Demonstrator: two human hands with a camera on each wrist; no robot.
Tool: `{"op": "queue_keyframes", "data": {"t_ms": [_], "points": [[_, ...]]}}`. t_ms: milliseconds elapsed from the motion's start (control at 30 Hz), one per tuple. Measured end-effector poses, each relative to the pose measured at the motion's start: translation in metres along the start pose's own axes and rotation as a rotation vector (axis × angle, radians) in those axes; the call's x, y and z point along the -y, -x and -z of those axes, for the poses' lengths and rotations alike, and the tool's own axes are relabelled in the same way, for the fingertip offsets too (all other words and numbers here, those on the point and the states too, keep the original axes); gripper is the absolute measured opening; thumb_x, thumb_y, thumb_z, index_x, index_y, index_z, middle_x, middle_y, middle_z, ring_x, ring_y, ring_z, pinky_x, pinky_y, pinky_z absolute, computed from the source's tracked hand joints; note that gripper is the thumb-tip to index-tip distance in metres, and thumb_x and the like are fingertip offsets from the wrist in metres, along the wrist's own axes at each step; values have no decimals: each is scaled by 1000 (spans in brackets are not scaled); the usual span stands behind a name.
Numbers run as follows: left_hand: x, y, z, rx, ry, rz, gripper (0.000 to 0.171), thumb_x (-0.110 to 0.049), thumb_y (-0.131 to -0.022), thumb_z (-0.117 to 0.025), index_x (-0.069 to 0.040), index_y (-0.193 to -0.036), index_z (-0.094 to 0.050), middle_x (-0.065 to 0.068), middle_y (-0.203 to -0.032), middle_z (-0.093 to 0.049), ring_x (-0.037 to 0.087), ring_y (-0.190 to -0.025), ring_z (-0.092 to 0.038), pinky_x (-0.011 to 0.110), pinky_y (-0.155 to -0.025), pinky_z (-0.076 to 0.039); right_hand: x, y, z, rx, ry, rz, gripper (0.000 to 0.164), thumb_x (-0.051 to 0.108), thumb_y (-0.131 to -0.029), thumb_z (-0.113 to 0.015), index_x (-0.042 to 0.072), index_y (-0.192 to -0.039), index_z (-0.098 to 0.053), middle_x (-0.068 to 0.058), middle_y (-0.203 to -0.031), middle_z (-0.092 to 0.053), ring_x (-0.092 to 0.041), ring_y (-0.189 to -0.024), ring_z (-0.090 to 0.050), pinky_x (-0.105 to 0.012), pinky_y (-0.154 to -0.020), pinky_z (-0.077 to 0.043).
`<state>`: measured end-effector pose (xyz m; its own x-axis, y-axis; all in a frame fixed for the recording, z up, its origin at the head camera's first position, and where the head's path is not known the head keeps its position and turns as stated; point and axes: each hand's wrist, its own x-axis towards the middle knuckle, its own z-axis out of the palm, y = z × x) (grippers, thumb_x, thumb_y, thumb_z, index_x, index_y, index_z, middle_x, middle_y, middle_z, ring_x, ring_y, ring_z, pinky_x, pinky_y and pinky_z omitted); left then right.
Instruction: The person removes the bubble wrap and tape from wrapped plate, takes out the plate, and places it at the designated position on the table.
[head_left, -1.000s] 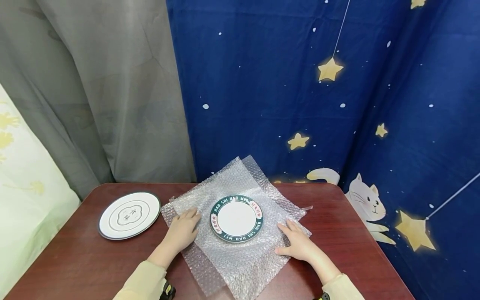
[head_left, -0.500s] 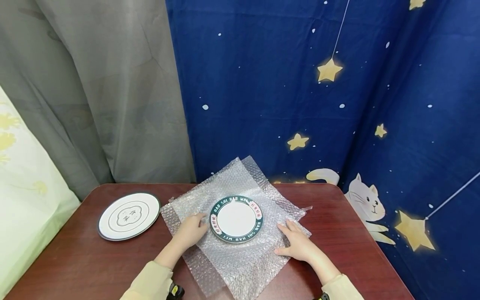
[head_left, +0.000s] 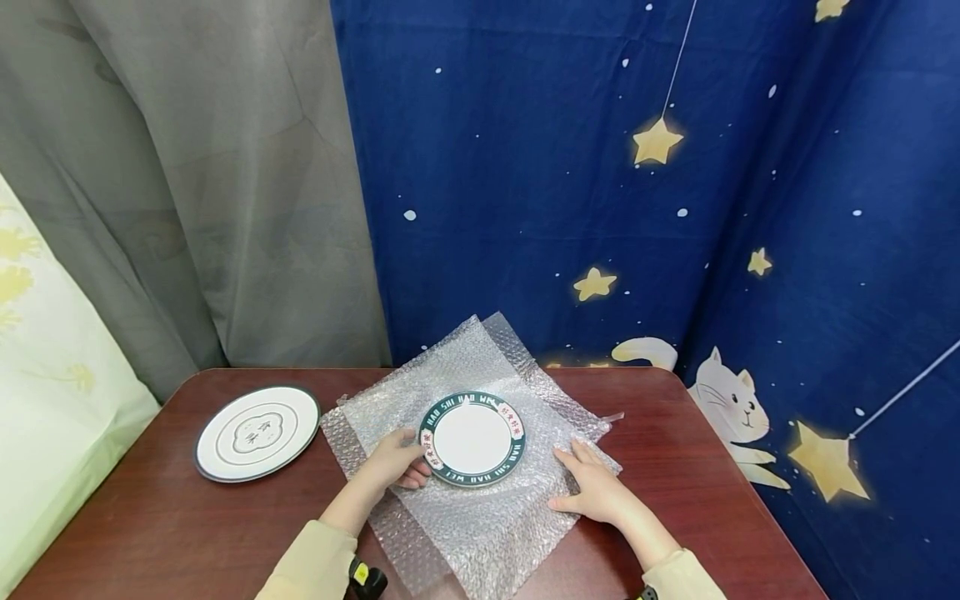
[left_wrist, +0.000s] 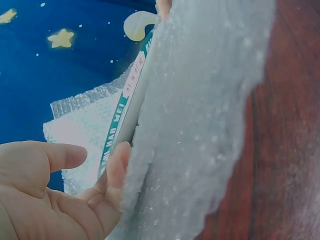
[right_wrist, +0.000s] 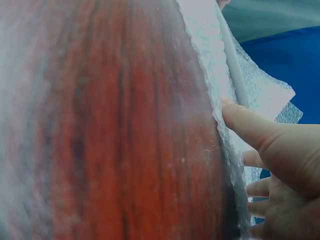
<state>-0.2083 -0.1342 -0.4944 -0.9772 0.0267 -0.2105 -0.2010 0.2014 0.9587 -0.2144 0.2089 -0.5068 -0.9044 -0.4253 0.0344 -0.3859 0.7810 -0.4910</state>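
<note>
A round plate (head_left: 472, 439) with a dark green lettered rim lies near the middle of layered bubble wrap (head_left: 495, 525). My left hand (head_left: 392, 460) is at the plate's left edge. In the left wrist view, its thumb (left_wrist: 70, 156) stands apart from the rim on the upper side, while fingertips (left_wrist: 119, 162) are at the edge near the plate's underside. My right hand (head_left: 596, 486) rests with spread fingers on the right part of the wrap, away from the plate. The right wrist view shows its thumb (right_wrist: 247, 120) against the wrap's edge.
A larger white plate (head_left: 258, 433) with a dark rim and a flower-shaped outline lies at the left of the reddish-brown table (head_left: 240, 533). Grey curtain (head_left: 285, 208) and blue star-patterned curtain (head_left: 510, 183) hang behind the table.
My left hand has moved right from the left part of the bubble wrap to the plate's rim, turning on the way. The right hand and both plates stay in place.
</note>
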Motion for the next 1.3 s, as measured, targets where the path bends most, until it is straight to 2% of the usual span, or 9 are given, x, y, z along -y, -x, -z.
{"op": "queue_keyframes", "data": {"t_ms": [367,700,1300], "points": [[5,-8,-6,39,131,67,57,-2,-93,-49,11,-142,-25,19,-69,-65,28,-58,-68,34,-54,-56,1,0,1,-4,5,-1,82,36,-73,-82,-3,-137,-48,-35,-145,-28,-52,-135,-20,-64,-103,-22],[5,-10,-10,13,176,111,65,2,-90,-52,4,-146,-21,19,-68,-65,28,-58,-68,34,-54,-56,-1,0,0,0,5,1,83,38,-74,-81,-2,-138,-47,-34,-145,-27,-51,-135,-19,-64,-103,-21],[6,-11,-15,-51,227,89,60,8,-86,-50,5,-141,-28,19,-61,-62,25,-50,-65,32,-50,-55,-1,0,-1,4,1,3,82,38,-75,-81,-2,-138,-47,-35,-146,-26,-51,-135,-18,-64,-103,-21]]}}
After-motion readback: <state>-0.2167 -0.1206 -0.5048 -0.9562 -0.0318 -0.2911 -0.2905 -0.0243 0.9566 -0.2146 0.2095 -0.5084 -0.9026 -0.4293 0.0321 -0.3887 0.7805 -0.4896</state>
